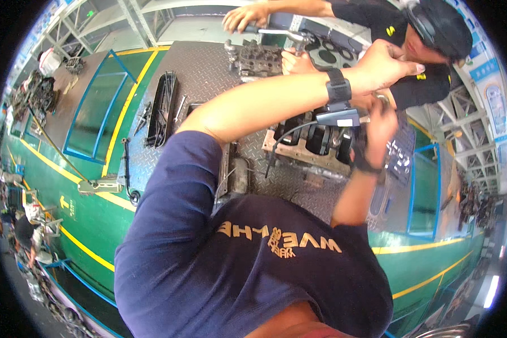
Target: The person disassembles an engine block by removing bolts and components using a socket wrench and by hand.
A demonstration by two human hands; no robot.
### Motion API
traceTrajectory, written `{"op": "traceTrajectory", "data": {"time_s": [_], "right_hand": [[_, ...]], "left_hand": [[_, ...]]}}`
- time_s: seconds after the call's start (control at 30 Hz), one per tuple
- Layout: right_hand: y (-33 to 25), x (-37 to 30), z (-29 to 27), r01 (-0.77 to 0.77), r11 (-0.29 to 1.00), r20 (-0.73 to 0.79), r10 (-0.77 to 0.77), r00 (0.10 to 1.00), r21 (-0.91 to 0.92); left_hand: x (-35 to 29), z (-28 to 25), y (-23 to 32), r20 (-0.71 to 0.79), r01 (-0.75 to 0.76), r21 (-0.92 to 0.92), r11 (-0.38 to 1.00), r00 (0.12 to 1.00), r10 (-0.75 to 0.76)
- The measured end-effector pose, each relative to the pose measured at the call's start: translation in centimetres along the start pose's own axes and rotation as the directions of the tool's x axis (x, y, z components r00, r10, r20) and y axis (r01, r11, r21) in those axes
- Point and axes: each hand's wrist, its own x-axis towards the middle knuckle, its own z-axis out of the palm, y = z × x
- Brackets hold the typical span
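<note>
Across the upper right reaches my left hand (pixel 380 66), its fingers curled in and its thumb pointing right; anything in its grip is hidden. Just below it is my right hand (pixel 381 127), closed and slightly blurred, with a small round metallic piece (pixel 382 99) showing at its top. What that piece belongs to is unclear. Both hands are raised over the right end of an engine block (pixel 307 152) with open dark bores, lying on the metal-topped workbench (pixel 200 65). A small dark box (pixel 338 116) with a cable hangs at my left wrist.
Opposite, a co-worker in a black cap holds a ratchet wrench (pixel 276 32) over a cylinder head (pixel 259 59). A black tray of rods (pixel 162 107), a spanner (pixel 180 107) and a long-handled tool (pixel 127 169) lie on the left. Sockets (pixel 399 155) lie at right.
</note>
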Motion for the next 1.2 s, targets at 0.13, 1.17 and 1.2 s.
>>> {"op": "traceTrajectory", "data": {"time_s": [0.13,1.17,1.2], "right_hand": [[-5.4,-6.4,-3.7,0.019,0.928,0.424,0.152,0.893,-0.373],[5.8,4.7,-3.7,0.446,0.774,0.331,-0.32,0.888,-0.449],[5.7,4.8,-3.6,0.464,0.765,0.339,-0.335,0.879,-0.446]], "left_hand": [[0.4,-0.5,-0.2,-0.01,0.066,0.098,0.993,0.998,-0.065],[-3.1,-1.5,0.9,0.257,0.039,0.143,0.989,0.964,-0.075],[-3.0,-1.4,0.9,0.255,0.011,0.146,0.989,0.966,-0.048]]}}
